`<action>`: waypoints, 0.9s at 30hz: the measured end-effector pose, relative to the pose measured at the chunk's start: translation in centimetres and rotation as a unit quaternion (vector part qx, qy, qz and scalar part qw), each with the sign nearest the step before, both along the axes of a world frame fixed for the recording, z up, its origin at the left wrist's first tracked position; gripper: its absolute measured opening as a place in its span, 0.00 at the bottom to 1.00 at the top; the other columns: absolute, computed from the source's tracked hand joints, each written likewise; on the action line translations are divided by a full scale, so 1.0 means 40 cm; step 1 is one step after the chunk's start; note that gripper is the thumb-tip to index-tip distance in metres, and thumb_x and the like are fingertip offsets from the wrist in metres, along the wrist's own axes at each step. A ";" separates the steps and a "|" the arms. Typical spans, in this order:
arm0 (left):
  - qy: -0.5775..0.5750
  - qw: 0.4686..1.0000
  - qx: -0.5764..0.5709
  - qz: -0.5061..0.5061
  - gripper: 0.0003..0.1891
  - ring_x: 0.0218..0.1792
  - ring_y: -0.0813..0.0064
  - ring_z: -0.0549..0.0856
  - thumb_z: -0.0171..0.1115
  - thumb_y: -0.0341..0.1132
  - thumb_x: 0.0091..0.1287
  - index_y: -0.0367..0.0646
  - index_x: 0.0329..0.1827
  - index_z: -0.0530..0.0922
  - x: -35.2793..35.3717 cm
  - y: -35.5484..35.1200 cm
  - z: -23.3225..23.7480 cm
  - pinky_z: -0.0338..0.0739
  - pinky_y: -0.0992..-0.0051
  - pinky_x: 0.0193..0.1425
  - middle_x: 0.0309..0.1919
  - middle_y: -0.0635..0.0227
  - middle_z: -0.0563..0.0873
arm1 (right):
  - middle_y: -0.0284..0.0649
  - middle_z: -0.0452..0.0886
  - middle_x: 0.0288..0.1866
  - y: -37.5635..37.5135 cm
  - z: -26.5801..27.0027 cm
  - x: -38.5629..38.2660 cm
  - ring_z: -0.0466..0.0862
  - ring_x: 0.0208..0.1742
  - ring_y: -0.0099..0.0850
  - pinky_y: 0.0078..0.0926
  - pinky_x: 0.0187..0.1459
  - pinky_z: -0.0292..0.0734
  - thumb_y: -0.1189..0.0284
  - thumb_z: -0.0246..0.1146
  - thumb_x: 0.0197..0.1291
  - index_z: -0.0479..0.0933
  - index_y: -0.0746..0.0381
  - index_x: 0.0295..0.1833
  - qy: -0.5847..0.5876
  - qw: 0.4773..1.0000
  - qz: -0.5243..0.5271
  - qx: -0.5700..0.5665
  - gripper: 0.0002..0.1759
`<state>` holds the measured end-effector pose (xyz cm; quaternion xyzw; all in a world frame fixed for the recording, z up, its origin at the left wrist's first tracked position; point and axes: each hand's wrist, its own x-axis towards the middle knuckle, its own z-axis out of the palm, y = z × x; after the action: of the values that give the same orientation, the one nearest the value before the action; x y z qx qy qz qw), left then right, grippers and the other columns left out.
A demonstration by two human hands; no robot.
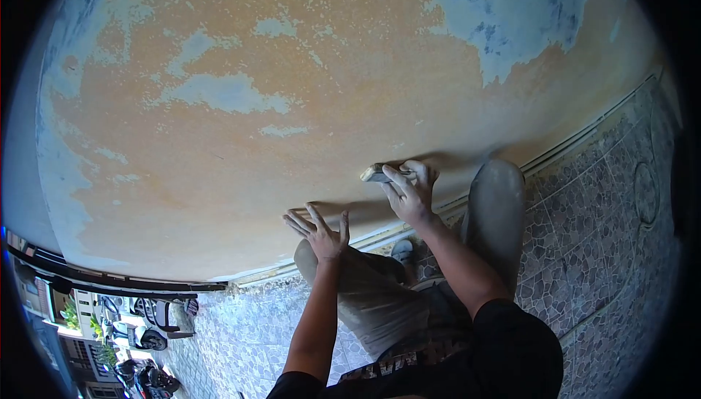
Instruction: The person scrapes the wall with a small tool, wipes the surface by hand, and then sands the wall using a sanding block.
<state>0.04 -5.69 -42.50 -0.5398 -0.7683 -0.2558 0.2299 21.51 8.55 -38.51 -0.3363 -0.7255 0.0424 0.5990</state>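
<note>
The wall (219, 136) before me has worn orange-tan paint with pale, patchy areas. My right hand (412, 196) grips a small sanding block (374, 173), which has a pale end and a dark side, and holds it against the low part of the wall. Fingers and thumb pinch the block, hiding part of it. To the left, my left hand (326, 238) has its fingers spread, with the fingertips at the wall surface and nothing held. Whitish dust coats the fingers of both hands.
My bent knees (496, 202) are close to the wall's base. Patterned stone-like tiles (562, 253) cover the floor. A coiled hose or cable (645, 193) lies at the right. Parked motorbikes (139, 335) and a chair (157, 315) appear at the lower left.
</note>
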 end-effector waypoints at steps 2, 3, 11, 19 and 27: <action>-0.007 1.000 -0.005 -0.004 0.55 0.82 0.18 0.35 0.68 0.61 0.69 0.44 0.89 0.48 0.010 -0.001 0.014 0.40 0.25 0.80 0.82 0.23 0.38 | 0.38 0.76 0.52 0.033 0.124 0.001 0.75 0.54 0.41 0.46 0.58 0.68 0.68 0.81 0.55 0.83 0.51 0.69 0.122 0.992 -0.019 0.002 0.33; -0.006 1.000 -0.027 0.003 0.56 0.83 0.23 0.32 0.68 0.62 0.68 0.45 0.89 0.45 0.000 -0.005 0.005 0.38 0.28 0.82 0.83 0.25 0.33 | 0.42 0.76 0.54 0.074 0.190 0.016 0.75 0.55 0.43 0.45 0.58 0.69 0.70 0.81 0.56 0.80 0.58 0.70 0.162 0.986 -0.037 0.023 0.35; -0.016 0.999 -0.030 0.022 0.58 0.82 0.22 0.30 0.68 0.62 0.68 0.38 0.88 0.45 0.000 0.010 -0.015 0.36 0.26 0.81 0.83 0.25 0.31 | 0.48 0.71 0.57 0.081 -0.054 -0.037 0.73 0.55 0.46 0.45 0.55 0.75 0.69 0.81 0.57 0.75 0.54 0.74 0.100 0.991 -0.004 0.086 0.39; -0.016 0.999 -0.033 0.008 0.55 0.82 0.19 0.35 0.68 0.61 0.69 0.44 0.89 0.47 0.013 -0.006 0.015 0.41 0.25 0.80 0.82 0.22 0.36 | 0.45 0.75 0.54 0.108 0.235 0.010 0.73 0.56 0.46 0.49 0.59 0.69 0.69 0.80 0.58 0.75 0.63 0.72 0.174 0.983 -0.048 0.037 0.37; 0.005 1.000 -0.014 0.021 0.58 0.82 0.19 0.32 0.70 0.61 0.67 0.43 0.89 0.44 0.000 0.014 -0.015 0.39 0.26 0.80 0.82 0.24 0.31 | 0.45 0.73 0.55 0.037 -0.066 -0.034 0.72 0.55 0.43 0.46 0.57 0.67 0.65 0.81 0.58 0.76 0.58 0.73 0.101 0.993 -0.031 0.049 0.38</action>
<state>0.05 -5.12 -43.11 -0.5280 -0.7819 -0.2375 0.2312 20.13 10.04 -41.14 -0.3227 -0.6519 0.0219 0.6858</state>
